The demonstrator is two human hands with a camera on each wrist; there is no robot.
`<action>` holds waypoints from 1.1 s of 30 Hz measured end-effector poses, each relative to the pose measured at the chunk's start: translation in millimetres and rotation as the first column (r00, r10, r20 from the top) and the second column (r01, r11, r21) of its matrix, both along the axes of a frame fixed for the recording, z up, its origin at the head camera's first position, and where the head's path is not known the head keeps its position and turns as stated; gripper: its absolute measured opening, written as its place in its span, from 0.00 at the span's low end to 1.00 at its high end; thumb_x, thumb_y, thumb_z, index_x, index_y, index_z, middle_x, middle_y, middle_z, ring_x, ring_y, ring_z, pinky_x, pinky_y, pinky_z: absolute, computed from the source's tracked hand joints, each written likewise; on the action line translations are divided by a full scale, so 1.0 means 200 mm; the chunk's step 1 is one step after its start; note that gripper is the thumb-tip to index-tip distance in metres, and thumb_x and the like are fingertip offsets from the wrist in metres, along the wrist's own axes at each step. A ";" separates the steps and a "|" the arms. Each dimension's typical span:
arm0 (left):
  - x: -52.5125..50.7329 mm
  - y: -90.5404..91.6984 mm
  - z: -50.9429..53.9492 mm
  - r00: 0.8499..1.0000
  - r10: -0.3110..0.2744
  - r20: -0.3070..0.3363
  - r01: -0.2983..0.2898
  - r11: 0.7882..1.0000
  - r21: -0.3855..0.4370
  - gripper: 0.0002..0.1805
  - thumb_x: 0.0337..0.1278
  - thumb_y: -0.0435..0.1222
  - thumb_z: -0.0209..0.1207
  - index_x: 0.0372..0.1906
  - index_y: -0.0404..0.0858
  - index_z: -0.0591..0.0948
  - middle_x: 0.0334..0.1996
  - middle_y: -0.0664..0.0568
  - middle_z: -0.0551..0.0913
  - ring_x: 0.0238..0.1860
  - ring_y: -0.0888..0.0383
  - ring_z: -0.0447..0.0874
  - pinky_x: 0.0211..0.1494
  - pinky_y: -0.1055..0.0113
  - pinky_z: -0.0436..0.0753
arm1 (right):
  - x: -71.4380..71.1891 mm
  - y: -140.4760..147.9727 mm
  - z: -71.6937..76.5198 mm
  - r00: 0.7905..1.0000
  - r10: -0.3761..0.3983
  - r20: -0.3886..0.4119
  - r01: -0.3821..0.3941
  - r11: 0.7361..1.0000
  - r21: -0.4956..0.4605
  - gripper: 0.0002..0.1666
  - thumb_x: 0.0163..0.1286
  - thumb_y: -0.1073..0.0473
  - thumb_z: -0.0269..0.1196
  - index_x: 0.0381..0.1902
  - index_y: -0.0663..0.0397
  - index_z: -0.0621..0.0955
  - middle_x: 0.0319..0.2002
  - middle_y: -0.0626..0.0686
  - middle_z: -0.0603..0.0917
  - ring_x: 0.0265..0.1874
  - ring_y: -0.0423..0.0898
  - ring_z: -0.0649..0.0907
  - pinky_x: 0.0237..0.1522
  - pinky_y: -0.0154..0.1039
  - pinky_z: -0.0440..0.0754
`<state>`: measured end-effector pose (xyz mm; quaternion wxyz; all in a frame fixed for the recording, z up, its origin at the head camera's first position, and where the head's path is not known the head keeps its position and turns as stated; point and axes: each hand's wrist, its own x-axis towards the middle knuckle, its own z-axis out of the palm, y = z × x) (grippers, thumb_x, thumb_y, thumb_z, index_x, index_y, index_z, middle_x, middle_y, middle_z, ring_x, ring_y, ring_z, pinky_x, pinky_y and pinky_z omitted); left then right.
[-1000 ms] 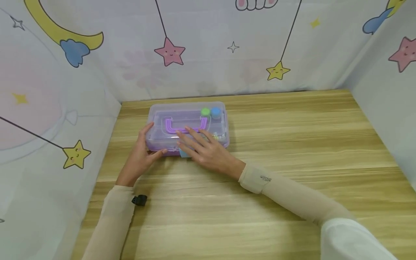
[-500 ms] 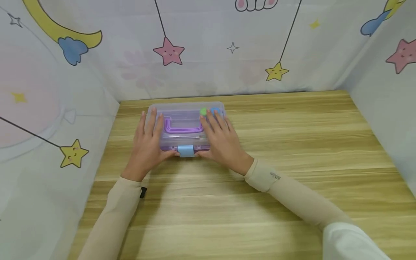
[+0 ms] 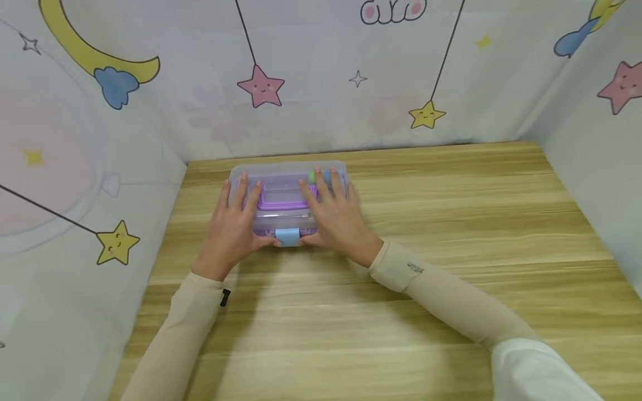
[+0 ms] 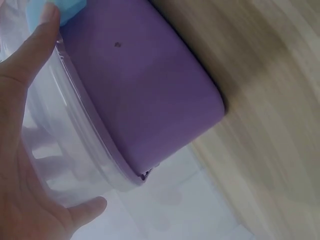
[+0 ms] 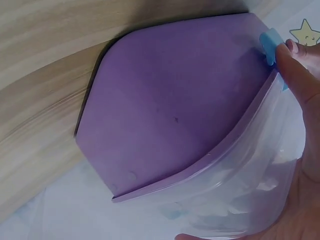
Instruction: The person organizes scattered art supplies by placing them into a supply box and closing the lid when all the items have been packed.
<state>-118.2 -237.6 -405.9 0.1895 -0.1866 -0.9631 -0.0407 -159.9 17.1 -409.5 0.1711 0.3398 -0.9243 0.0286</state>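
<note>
A clear-lidded storage box with a purple base (image 3: 257, 225) stands near the back left of the table. Its purple handle (image 3: 285, 205) lies flat on the lid. My left hand (image 3: 229, 231) rests on the lid's left part, fingers straight and spread. The right hand (image 3: 341, 220) lies likewise over the right part. Both thumbs reach down the front to either end of the light-blue latch (image 3: 288, 237). In the left wrist view, my thumb touches that latch (image 4: 67, 10); the right thumb touches the latch (image 5: 270, 44) in the right wrist view. Green and blue round things under the lid are partly hidden by right fingers.
The wood-grain table (image 3: 451, 223) extends to the right and in front of the box. A white cloth wall (image 3: 321, 122) printed with stars rises close behind it, with further cloth walls at left and right. A small black thing (image 3: 225, 297) is at the left cuff.
My left hand has gone from the box's left side onto its lid. The right hand has shifted right, uncovering the latch. Both thumbs have come to the latch's ends; the box stays in place.
</note>
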 end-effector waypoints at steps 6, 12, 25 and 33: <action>0.00 0.00 -0.01 0.997 -0.022 -0.070 0.021 1.000 -0.016 0.72 0.18 0.65 0.81 0.73 0.29 0.67 0.71 0.25 0.65 0.70 0.22 0.62 0.75 0.37 0.63 | 0.00 -0.01 -0.01 0.999 0.006 -0.037 -0.006 1.000 0.004 0.78 0.38 0.14 0.69 0.80 0.49 0.61 0.76 0.68 0.61 0.74 0.71 0.62 0.64 0.72 0.70; -0.01 -0.01 -0.03 0.991 -0.040 -0.128 0.037 0.999 -0.028 0.71 0.18 0.66 0.81 0.70 0.27 0.69 0.69 0.25 0.67 0.68 0.22 0.64 0.74 0.37 0.64 | -0.01 -0.01 -0.01 0.994 0.035 -0.099 -0.037 0.999 -0.015 0.76 0.38 0.14 0.70 0.78 0.51 0.65 0.74 0.68 0.65 0.72 0.72 0.65 0.62 0.72 0.73; 0.02 0.00 -0.07 0.979 -0.021 -0.202 0.017 1.000 -0.019 0.67 0.23 0.65 0.80 0.68 0.26 0.70 0.68 0.26 0.68 0.66 0.21 0.66 0.69 0.35 0.71 | -0.02 0.00 -0.03 0.983 0.051 -0.175 -0.058 0.998 -0.035 0.72 0.40 0.16 0.71 0.76 0.52 0.68 0.73 0.67 0.68 0.70 0.71 0.69 0.60 0.71 0.74; 0.03 -0.01 -0.03 0.993 -0.062 -0.102 0.063 0.998 0.003 0.62 0.46 0.73 0.63 0.72 0.26 0.67 0.71 0.25 0.64 0.70 0.22 0.60 0.75 0.36 0.62 | -0.02 0.03 -0.01 0.997 0.040 -0.063 -0.041 0.999 -0.017 0.69 0.49 0.14 0.63 0.79 0.47 0.63 0.76 0.64 0.63 0.73 0.69 0.65 0.65 0.70 0.70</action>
